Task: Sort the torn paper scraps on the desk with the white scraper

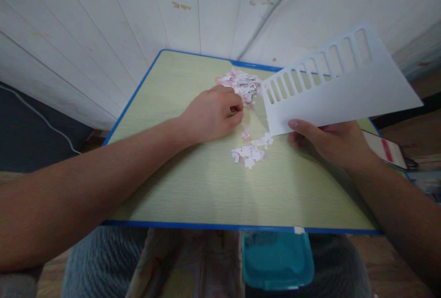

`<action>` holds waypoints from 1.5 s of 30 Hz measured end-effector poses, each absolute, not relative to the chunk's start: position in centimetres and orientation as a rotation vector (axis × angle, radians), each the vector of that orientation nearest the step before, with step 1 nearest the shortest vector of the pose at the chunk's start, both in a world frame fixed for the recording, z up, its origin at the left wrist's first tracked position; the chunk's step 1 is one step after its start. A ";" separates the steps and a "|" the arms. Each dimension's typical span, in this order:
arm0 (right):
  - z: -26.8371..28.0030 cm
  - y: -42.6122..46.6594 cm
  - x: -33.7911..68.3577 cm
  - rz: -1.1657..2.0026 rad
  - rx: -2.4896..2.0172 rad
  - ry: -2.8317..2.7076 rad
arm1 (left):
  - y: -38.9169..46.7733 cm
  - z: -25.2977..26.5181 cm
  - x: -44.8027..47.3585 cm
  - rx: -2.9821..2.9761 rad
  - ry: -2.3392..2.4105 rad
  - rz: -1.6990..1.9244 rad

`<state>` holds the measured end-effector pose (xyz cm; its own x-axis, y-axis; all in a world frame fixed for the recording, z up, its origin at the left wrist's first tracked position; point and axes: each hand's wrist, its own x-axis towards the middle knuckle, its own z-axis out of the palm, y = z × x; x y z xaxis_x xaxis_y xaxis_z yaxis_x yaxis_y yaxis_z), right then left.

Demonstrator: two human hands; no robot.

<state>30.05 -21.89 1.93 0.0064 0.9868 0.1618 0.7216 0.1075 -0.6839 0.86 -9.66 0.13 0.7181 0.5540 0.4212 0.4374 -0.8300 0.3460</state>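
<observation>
My right hand (pixel 330 142) grips the lower edge of a stiff white sheet (pixel 324 100), thumb on its near face. A row of rounded slots is cut along the sheet's upper side, and it is tilted up over the table's right part. My left hand (pixel 215 112) is closed, fingers curled with thumb and forefinger together, beside a heap of torn paper scraps (pixel 244 87), white and pinkish. Whatever its fingertips hold, if anything, is hidden. Between the hands and nearer to me lies a smaller group of paper scraps (pixel 251 152).
The pale table (pixel 193 183) has a blue edge and stands against a white panelled wall (pixel 144 8), down which a grey cable (pixel 272 13) runs. A phone-like object (pixel 386 149) lies at the right edge. Below the front edge sits a teal plastic container (pixel 279 259).
</observation>
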 end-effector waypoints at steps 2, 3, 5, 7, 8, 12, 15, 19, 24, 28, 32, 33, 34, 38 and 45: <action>1.9 -22.0 29.9 0.520 -1.676 -1.770 | -9.7 0.2 0.8 2.704 0.788 0.767; 2.0 -22.1 29.9 0.516 -1.673 -1.771 | -9.7 0.2 0.8 2.704 0.787 0.768; 2.0 -22.3 29.8 0.540 -1.656 -1.788 | -9.7 0.2 0.8 2.703 0.786 0.775; 2.2 -22.4 29.7 0.583 -1.645 -1.824 | -9.7 0.2 0.8 2.698 0.787 0.784; 2.3 -22.5 29.7 0.595 -1.645 -1.836 | -9.8 0.2 0.8 2.696 0.785 0.787; 2.6 -22.9 30.0 0.628 -1.632 -1.822 | -9.7 0.1 0.8 2.696 0.786 0.785; 2.8 -23.0 30.1 0.633 -1.608 -1.796 | -9.7 0.2 0.8 2.698 0.783 0.788; 2.8 -22.9 30.2 0.578 -1.584 -1.821 | -10.0 0.4 0.8 2.696 0.745 0.803; 2.6 -22.9 30.3 0.638 -1.559 -1.804 | -10.2 0.6 0.8 2.696 0.665 0.802; 2.7 -22.8 30.3 0.640 -1.516 -1.795 | -10.2 0.5 0.8 2.683 0.649 0.795; 2.9 -22.5 30.4 0.607 -1.559 -1.751 | -10.6 0.9 0.8 2.658 0.631 0.776; 2.9 -22.5 30.5 0.611 -1.566 -1.750 | -10.7 1.0 0.8 2.653 0.617 0.763; 2.8 -22.5 30.5 0.616 -1.572 -1.760 | -10.8 1.1 0.7 2.650 0.600 0.746; 2.4 -22.4 30.5 0.596 -1.594 -1.801 | -10.8 1.3 0.7 2.652 0.589 0.715; 2.5 -21.9 30.0 0.656 -1.566 -1.631 | -9.4 0.6 0.5 2.660 0.899 0.786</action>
